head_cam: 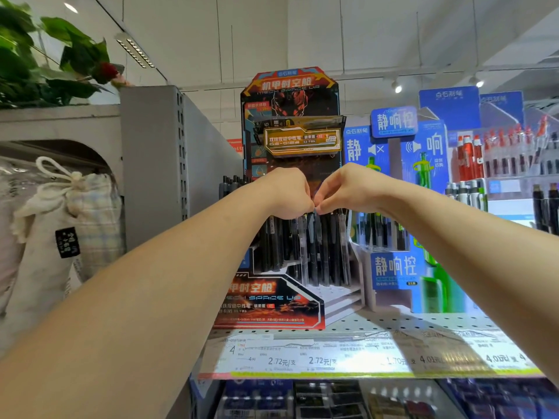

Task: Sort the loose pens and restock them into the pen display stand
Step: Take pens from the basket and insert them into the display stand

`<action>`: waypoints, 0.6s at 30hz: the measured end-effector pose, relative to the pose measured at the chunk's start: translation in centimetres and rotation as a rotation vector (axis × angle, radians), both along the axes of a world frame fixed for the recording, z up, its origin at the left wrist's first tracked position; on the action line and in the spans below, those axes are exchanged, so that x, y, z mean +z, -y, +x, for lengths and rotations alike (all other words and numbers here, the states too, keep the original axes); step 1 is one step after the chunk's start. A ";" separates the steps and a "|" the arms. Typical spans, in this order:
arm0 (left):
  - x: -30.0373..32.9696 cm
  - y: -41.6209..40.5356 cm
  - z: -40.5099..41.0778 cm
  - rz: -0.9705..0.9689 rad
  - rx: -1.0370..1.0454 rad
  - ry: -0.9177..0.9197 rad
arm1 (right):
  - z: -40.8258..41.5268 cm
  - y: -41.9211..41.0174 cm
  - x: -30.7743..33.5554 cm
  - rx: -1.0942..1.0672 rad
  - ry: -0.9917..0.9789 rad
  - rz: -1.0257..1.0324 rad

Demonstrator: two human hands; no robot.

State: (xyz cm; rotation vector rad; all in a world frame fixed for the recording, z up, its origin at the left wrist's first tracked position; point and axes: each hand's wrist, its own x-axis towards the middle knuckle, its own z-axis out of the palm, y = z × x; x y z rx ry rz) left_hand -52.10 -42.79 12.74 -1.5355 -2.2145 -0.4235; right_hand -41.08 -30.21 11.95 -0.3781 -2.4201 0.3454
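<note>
A black and orange cardboard pen display stand (272, 300) stands on the shelf in front of me. Several black pens (314, 249) stand upright in its tiers. My left hand (287, 192) and my right hand (348, 189) meet above the pens, knuckles up, fingers curled down. Their fingertips touch at the tops of the middle pens. Both hands seem to pinch pen tops, but the fingers hide exactly which pens they hold.
A blue pen display (399, 213) stands right of the stand, with red and white pens (472, 158) beyond it. The perforated white shelf (393, 323) carries price labels (302, 359) along its front. A grey upright (157, 164) and drawstring bags (60, 225) sit at left.
</note>
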 end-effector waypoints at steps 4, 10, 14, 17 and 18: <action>0.0 0.0 0.0 0.003 0.001 -0.009 | -1.0 -0.1 -0.7 -0.021 -0.071 0.030; -0.1 -0.3 -0.2 0.007 0.019 -0.031 | -1.5 -0.7 -1.6 -0.071 -0.136 0.113; -0.2 -0.4 -0.2 0.007 0.006 -0.034 | -1.2 -0.9 -2.3 -0.082 -0.201 0.141; -0.2 -0.5 -0.2 0.009 0.002 -0.035 | -0.8 -1.0 -2.7 -0.084 -0.233 0.122; -0.2 -0.5 -0.2 0.011 0.003 -0.033 | -0.7 -1.0 -2.6 -0.073 -0.229 0.109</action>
